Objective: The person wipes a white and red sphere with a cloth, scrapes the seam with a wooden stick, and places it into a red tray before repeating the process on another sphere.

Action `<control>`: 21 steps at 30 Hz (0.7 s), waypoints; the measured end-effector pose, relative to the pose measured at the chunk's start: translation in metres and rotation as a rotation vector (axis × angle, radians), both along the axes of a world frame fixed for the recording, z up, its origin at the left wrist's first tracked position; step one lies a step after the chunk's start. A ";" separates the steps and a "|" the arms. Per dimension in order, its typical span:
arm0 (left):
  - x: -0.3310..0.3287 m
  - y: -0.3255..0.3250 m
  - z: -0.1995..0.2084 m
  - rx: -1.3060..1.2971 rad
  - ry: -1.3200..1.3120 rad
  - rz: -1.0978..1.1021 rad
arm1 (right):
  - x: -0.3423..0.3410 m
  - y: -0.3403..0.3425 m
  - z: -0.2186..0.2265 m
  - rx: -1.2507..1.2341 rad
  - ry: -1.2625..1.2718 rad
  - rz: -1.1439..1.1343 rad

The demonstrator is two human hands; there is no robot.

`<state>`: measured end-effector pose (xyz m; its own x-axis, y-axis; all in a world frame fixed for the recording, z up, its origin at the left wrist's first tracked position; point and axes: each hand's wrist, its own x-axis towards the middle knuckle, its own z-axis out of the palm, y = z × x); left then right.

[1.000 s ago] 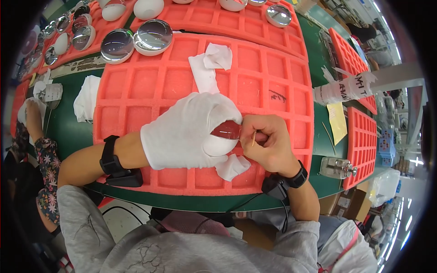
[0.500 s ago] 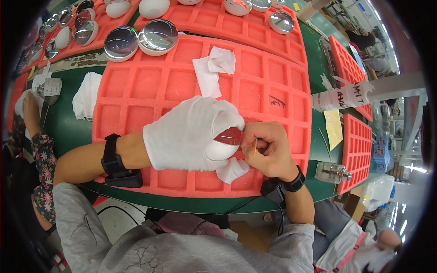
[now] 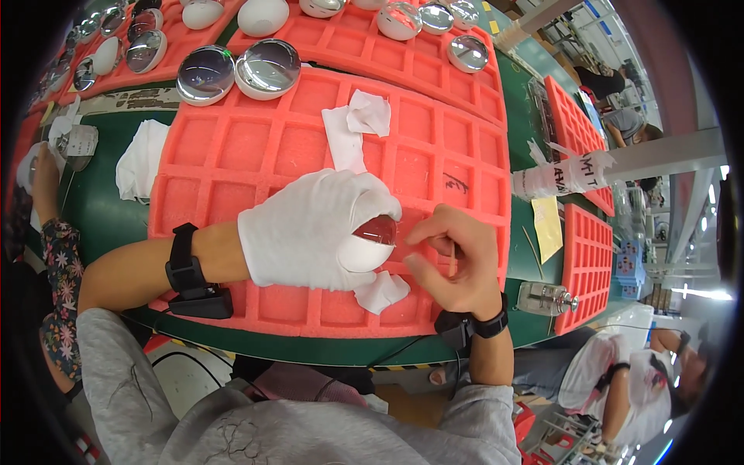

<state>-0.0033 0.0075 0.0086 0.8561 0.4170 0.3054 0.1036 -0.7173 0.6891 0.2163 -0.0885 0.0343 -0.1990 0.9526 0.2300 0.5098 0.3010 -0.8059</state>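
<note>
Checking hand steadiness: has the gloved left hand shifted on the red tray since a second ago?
No. The left hand stays over the same cells of the red tray, beneath the white wipe.

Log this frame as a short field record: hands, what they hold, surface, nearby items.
left hand: white-gloved left hand, wrapped around a round lens that shows a reddish face
right hand: bare right hand, pinching a thin stick beside the lens
surface: red foam tray with square pockets, on a green table
nearby: crumpled white wipes on the tray; more shiny lenses along the far edge
wrists: black bands on both
</note>
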 end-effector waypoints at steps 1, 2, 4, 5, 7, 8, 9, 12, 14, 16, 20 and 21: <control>0.000 0.000 0.000 -0.007 -0.006 0.000 | -0.004 -0.001 0.001 0.041 -0.050 0.002; -0.001 0.001 0.000 -0.015 -0.011 -0.001 | -0.005 -0.001 0.001 0.082 -0.099 0.003; -0.001 0.001 -0.001 -0.021 -0.015 -0.006 | -0.003 0.000 -0.002 0.092 -0.119 0.004; 0.000 0.002 -0.002 -0.030 -0.017 -0.011 | -0.001 -0.001 -0.004 0.101 -0.138 0.002; 0.001 0.003 -0.003 -0.048 -0.018 -0.023 | 0.002 -0.001 -0.007 0.109 -0.154 -0.008; 0.001 0.003 -0.002 -0.047 -0.014 -0.030 | 0.004 0.000 -0.008 0.118 -0.155 0.007; 0.001 0.002 0.000 -0.047 -0.025 -0.021 | 0.006 0.001 -0.010 0.126 -0.154 0.023; 0.002 0.001 0.003 -0.045 -0.040 -0.011 | 0.007 0.002 -0.011 0.132 -0.141 0.017; 0.001 0.001 0.003 -0.015 -0.036 -0.006 | 0.005 0.003 -0.010 0.126 -0.129 -0.006; 0.001 0.002 0.003 0.003 -0.029 -0.003 | 0.005 0.002 -0.007 0.160 -0.148 0.009; 0.002 0.002 0.004 -0.067 0.043 -0.013 | 0.005 0.002 -0.008 0.245 -0.195 0.052; 0.001 0.002 0.004 -0.059 0.045 -0.012 | 0.004 0.001 -0.009 0.262 -0.195 0.057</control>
<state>-0.0020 0.0095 0.0123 0.8735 0.4224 0.2421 0.1266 -0.6772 0.7248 0.2201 -0.0873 0.0254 -0.3149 0.8520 0.4183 0.6230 0.5180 -0.5861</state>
